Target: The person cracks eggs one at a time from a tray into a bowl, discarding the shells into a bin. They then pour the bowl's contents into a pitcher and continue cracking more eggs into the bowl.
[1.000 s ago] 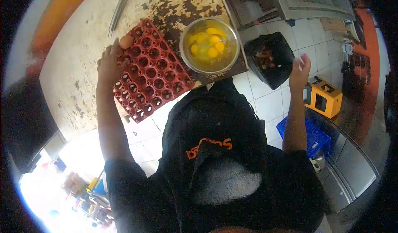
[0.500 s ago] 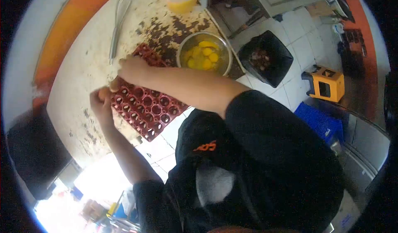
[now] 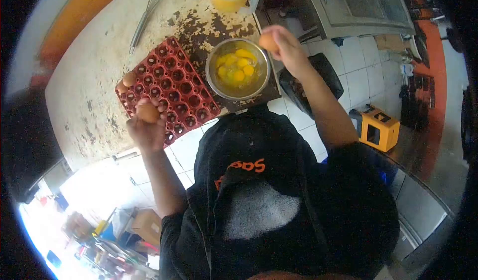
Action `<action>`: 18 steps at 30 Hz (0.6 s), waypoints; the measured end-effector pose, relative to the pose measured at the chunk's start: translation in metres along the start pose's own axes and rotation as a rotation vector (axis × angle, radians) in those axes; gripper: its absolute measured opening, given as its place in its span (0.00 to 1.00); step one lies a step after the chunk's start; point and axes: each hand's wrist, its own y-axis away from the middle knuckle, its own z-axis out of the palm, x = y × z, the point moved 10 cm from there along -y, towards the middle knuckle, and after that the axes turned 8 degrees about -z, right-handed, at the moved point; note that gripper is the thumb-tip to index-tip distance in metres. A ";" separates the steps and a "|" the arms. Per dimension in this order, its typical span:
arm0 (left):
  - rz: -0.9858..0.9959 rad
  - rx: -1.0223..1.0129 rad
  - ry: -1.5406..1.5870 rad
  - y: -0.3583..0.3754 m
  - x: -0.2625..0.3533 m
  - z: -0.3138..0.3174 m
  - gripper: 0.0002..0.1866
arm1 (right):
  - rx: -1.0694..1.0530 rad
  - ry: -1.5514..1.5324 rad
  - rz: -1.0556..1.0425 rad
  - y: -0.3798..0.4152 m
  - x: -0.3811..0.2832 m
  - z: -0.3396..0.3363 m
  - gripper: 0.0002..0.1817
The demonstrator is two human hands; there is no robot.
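My left hand (image 3: 148, 128) holds a brown egg (image 3: 148, 113) over the lower left part of the red egg tray (image 3: 185, 87). Two more eggs (image 3: 129, 79) sit at the tray's left corner. My right hand (image 3: 291, 53) has its fingers round another brown egg (image 3: 269, 42), just right of the metal bowl (image 3: 211, 83) and above its rim. Several yellow yolks (image 3: 239, 75) lie in clear egg white inside the bowl.
A whisk (image 3: 144, 22) lies at the table's back left. Behind the bowl stands a plastic jug with yellow liquid (image 3: 230, 3). A black-lined bin (image 3: 326, 78) is on the tiled floor at right, near a yellow stool (image 3: 381, 129).
My right hand has moved from the tray to the bowl's right side, carrying an egg. My left hand is now over the tray with its egg. The view has shifted.
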 end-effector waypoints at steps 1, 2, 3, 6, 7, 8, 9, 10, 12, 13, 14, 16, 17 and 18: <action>0.009 -0.002 0.002 -0.004 -0.010 0.006 0.20 | -0.008 0.001 -0.006 0.007 0.011 -0.023 0.18; -0.019 0.013 0.020 -0.008 -0.024 0.009 0.18 | 0.009 0.226 -0.048 0.013 0.022 -0.049 0.18; -0.044 0.028 0.037 -0.012 -0.037 0.014 0.16 | 0.026 0.448 -0.093 0.015 0.030 -0.066 0.20; -0.037 0.119 -0.046 -0.022 -0.071 0.031 0.13 | 0.029 0.577 -0.104 0.019 0.054 -0.084 0.23; -0.047 0.170 -0.078 -0.027 -0.081 0.033 0.15 | 0.024 0.567 -0.113 0.017 0.060 -0.083 0.23; -0.068 0.194 -0.087 -0.030 -0.089 0.038 0.15 | 0.084 0.603 -0.257 0.015 0.052 -0.082 0.24; -0.055 0.201 -0.093 -0.032 -0.092 0.047 0.15 | 0.145 0.635 -0.401 0.016 0.038 -0.076 0.24; -0.040 0.181 -0.165 -0.033 -0.093 0.060 0.15 | 0.144 0.672 -0.511 0.017 0.023 -0.064 0.24; -0.044 0.195 -0.195 -0.032 -0.098 0.078 0.17 | 0.126 0.711 -0.617 0.010 0.028 -0.056 0.24; -0.037 0.206 -0.202 -0.032 -0.100 0.082 0.17 | 0.116 0.767 -0.720 0.010 0.030 -0.050 0.24; -0.054 0.207 -0.265 -0.033 -0.103 0.087 0.18 | 0.024 0.789 -0.691 0.005 0.044 -0.042 0.24; -0.074 0.209 -0.341 -0.033 -0.107 0.101 0.18 | 0.013 0.765 -0.643 0.002 0.047 -0.044 0.24; -0.068 0.213 -0.346 -0.034 -0.108 0.106 0.18 | 0.006 0.752 -0.597 -0.002 0.049 -0.046 0.24; -0.042 0.203 -0.371 -0.035 -0.106 0.113 0.18 | 0.005 0.745 -0.601 -0.002 0.041 -0.044 0.24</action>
